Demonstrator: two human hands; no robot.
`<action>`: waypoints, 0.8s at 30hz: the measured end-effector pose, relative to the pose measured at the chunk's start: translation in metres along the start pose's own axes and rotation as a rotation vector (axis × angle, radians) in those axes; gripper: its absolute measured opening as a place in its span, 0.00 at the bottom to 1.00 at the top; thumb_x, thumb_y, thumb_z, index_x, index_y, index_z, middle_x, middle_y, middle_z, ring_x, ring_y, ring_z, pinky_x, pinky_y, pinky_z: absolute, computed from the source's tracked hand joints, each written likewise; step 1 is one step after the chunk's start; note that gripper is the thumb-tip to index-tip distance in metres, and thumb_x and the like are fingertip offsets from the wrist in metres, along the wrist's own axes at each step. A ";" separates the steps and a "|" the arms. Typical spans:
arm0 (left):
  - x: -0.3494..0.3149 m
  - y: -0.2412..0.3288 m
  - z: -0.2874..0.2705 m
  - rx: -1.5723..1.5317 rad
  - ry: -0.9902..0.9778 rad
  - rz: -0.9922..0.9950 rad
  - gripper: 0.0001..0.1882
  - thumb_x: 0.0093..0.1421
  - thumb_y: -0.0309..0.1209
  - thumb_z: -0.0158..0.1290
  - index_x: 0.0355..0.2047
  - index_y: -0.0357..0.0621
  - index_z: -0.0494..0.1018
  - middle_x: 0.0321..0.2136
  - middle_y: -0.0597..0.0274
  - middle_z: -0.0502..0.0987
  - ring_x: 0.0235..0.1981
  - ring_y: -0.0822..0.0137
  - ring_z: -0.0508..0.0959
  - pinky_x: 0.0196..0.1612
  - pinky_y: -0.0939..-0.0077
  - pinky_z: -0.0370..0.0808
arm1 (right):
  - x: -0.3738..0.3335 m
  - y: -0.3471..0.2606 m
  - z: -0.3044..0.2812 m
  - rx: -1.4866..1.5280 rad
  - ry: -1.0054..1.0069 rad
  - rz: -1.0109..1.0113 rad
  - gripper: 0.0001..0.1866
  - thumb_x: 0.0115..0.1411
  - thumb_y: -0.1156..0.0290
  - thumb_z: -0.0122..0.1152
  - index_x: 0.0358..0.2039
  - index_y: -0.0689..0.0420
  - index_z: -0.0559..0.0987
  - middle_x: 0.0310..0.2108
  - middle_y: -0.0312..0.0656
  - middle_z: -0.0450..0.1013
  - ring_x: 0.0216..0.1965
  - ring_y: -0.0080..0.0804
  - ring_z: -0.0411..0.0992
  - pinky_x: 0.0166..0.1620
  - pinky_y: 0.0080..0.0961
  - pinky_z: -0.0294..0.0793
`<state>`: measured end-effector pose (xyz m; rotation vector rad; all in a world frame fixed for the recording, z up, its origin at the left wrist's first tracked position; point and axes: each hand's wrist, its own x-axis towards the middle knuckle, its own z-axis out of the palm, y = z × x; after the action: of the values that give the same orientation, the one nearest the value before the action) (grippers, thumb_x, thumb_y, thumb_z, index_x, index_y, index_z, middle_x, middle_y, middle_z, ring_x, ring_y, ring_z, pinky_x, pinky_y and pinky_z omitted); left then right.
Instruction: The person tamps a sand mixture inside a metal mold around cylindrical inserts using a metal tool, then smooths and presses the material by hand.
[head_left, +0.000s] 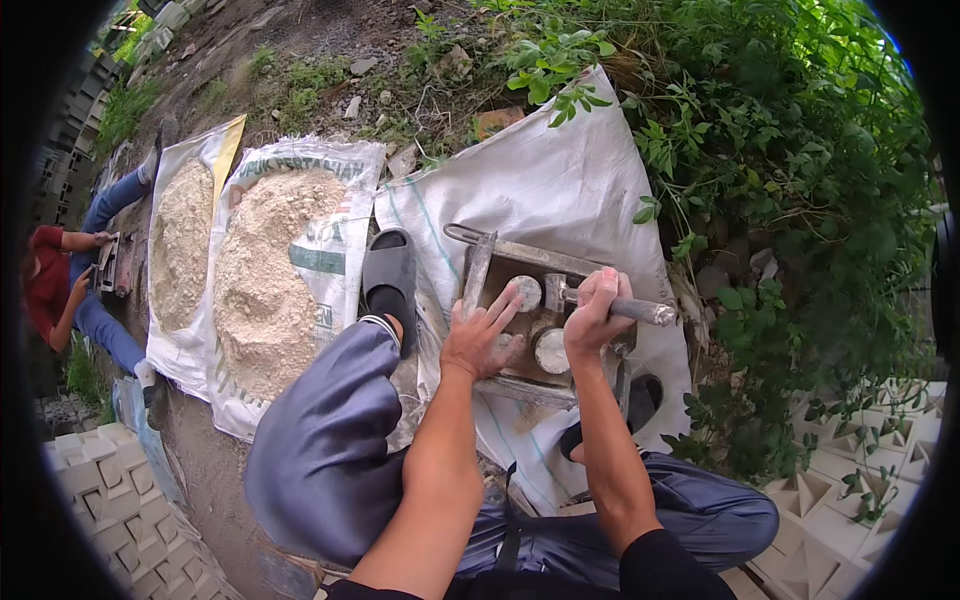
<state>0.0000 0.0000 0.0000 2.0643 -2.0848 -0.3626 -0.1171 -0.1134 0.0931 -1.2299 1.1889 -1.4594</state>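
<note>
A rectangular metal mould (pixel 540 258) lies between my feet on a flattened white sack (pixel 540 180), with a looped handle at its far left corner. Inside it are pale powder and round, powder-dusted discs, one on the far side (pixel 525 293) and another nearer me (pixel 552 352). My right hand (pixel 592 318) is wrapped round the handle of a hammer (pixel 645 311), its head over the mould beside the far disc. Spread out at the mould's left side, my left hand (pixel 482 340) has its fingertips near the far disc. It holds nothing I can see.
Two sacks to the left bear heaps of pale powder, a large one (pixel 265 290) and a narrower one (pixel 182 245). Beyond them another person (pixel 60 270) works at a similar frame. Green plants (pixel 800 200) crowd the right, and patterned pale blocks (pixel 125 500) stand at lower left.
</note>
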 end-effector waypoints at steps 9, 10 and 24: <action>0.001 0.010 0.002 -0.020 0.030 -0.013 0.39 0.59 0.52 0.49 0.68 0.64 0.51 0.70 0.80 0.48 0.42 0.70 0.76 0.59 0.46 0.59 | -0.019 -0.006 -0.023 0.043 0.031 0.216 0.16 0.66 0.71 0.51 0.20 0.61 0.67 0.18 0.33 0.62 0.24 0.21 0.60 0.29 0.26 0.60; 0.004 0.008 0.002 -0.027 0.042 0.010 0.39 0.59 0.52 0.49 0.68 0.64 0.51 0.70 0.80 0.48 0.42 0.70 0.76 0.59 0.46 0.59 | -0.020 0.019 -0.023 -0.113 -0.078 0.099 0.17 0.66 0.71 0.50 0.19 0.61 0.66 0.17 0.32 0.61 0.22 0.20 0.59 0.26 0.25 0.59; -0.003 -0.007 0.007 0.027 0.022 -0.008 0.39 0.59 0.51 0.49 0.68 0.61 0.51 0.70 0.77 0.48 0.41 0.69 0.76 0.60 0.46 0.59 | 0.007 -0.091 -0.018 0.003 0.400 0.083 0.23 0.69 0.64 0.46 0.16 0.52 0.58 0.14 0.28 0.51 0.17 0.18 0.50 0.22 0.20 0.50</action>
<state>0.0048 0.0034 -0.0082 2.0825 -2.0812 -0.3133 -0.1392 -0.1024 0.1829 -0.8967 1.4805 -1.6922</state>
